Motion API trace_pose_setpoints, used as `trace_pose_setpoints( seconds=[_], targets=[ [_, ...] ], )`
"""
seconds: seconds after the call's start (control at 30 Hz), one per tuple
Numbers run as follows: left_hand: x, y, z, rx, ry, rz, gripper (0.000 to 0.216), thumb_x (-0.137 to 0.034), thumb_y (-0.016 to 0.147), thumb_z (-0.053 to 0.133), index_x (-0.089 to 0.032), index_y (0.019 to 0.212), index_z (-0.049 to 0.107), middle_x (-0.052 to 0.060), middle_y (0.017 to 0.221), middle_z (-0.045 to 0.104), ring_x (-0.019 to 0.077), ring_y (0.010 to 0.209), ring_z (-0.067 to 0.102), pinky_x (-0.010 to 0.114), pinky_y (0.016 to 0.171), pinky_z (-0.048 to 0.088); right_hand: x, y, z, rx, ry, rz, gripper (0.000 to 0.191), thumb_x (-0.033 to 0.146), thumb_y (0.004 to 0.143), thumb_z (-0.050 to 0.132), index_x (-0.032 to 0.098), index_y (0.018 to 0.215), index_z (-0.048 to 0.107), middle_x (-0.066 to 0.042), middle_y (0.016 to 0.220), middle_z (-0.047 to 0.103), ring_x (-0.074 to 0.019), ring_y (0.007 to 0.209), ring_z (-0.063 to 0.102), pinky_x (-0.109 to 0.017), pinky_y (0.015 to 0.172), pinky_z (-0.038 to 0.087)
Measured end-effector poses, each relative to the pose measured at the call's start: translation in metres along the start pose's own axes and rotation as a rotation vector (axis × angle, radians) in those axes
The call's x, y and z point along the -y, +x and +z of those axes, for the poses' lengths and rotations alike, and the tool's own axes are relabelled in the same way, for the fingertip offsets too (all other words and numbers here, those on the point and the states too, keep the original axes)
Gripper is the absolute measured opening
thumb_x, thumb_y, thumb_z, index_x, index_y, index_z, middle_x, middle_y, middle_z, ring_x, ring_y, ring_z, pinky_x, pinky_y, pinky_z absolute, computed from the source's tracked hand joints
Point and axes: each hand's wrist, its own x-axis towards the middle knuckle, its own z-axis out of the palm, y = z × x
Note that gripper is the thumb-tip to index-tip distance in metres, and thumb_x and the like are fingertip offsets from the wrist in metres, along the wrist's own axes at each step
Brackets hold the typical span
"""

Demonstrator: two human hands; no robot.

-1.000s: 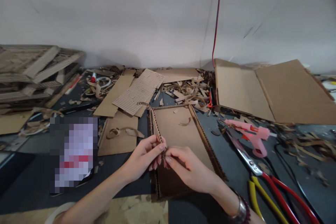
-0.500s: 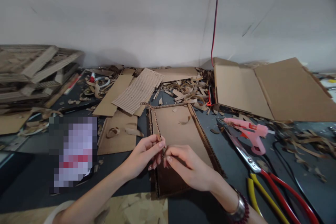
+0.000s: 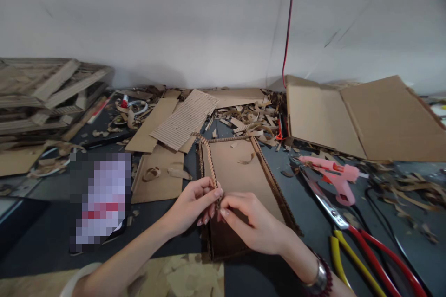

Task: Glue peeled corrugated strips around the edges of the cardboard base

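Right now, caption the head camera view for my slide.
Left hand and right hand pinch a corrugated cardboard strip edging a cardboard base.

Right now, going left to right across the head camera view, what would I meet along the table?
Stacked cardboard strips → flat cardboard piece → left hand → corrugated cardboard strip → right hand → pink hot glue gun

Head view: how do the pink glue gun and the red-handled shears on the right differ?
The pink hot glue gun is pink all over, while the red-handled shears pair a silver metal blade with red grips. The glue gun is compact, with its handle jutting out from the barrel; the shears are long and straight. The glue gun shows whole, but the shears run off the bottom of the view. Both lie close together on the dark tabletop.
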Motion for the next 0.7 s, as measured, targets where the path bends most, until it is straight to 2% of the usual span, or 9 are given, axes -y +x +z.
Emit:
trace_pose_setpoints(
  seconds=[0.27,0.4,0.47,0.53,0.6,0.7],
  targets=[
    [0.001,0.0,0.001,-0.006,0.01,0.001,0.031,-0.044,0.076,0.057,-0.016,0.07,0.048,-0.008,0.04,0.049,0.0021,0.026,0.036,0.01,0.025,0.028,-0.002,0.001,0.002,-0.002,-0.006,0.016,0.018,0.013,0.084,0.04,0.018,0.069,0.048,-0.002,0.07,0.057,-0.012,0.065,0.052,-0.022,0.063,0.041],
    [0.004,0.001,0.0,-0.03,0.061,-0.015,0.033,-0.047,0.074,0.058,-0.017,0.073,0.047,-0.007,0.042,0.051,0.0037,0.025,0.036,0.012,0.022,0.025,-0.004,0.0,0.006,-0.068,0.018,0.029,0.018,0.012,0.081,0.042,0.018,0.065,0.048,0.0,0.065,0.055,-0.0109,0.062,0.05,-0.021,0.06,0.039],
    [0.005,0.001,0.0,-0.095,0.128,0.0,0.033,-0.048,0.072,0.059,-0.018,0.072,0.045,-0.008,0.041,0.05,0.0043,0.024,0.035,0.013,0.022,0.022,-0.004,0.0,0.008,-0.112,0.014,0.053,0.02,0.014,0.081,0.042,0.018,0.062,0.047,0.001,0.062,0.051,-0.0101,0.059,0.047,-0.021,0.056,0.037],
    [0.004,-0.001,0.0,-0.209,0.257,0.095,0.032,-0.044,0.072,0.06,-0.019,0.066,0.041,-0.008,0.041,0.046,0.0045,0.027,0.036,0.014,0.026,0.024,-0.003,0.001,0.009,-0.166,-0.007,0.08,0.023,0.015,0.082,0.041,0.018,0.059,0.045,0.002,0.058,0.046,-0.0094,0.055,0.043,-0.021,0.052,0.033],
    [0.001,-0.005,0.0,-0.276,0.479,0.259,0.027,-0.037,0.078,0.056,-0.018,0.064,0.041,-0.006,0.047,0.045,0.0059,0.036,0.04,0.016,0.035,0.031,-0.003,0.002,0.009,-0.235,-0.041,0.103,0.025,0.016,0.082,0.04,0.018,0.057,0.042,0.003,0.055,0.042,-0.0091,0.052,0.039,-0.021,0.049,0.03],
    [-0.005,-0.011,0.0,-0.177,0.807,0.459,0.014,-0.025,0.085,0.044,-0.017,0.075,0.049,0.0,0.065,0.05,0.0094,0.052,0.045,0.02,0.049,0.038,-0.004,0.003,0.007,-0.317,-0.092,0.102,0.025,0.017,0.083,0.039,0.019,0.057,0.04,0.004,0.054,0.038,-0.0092,0.052,0.037,-0.022,0.048,0.028]
  ],
)
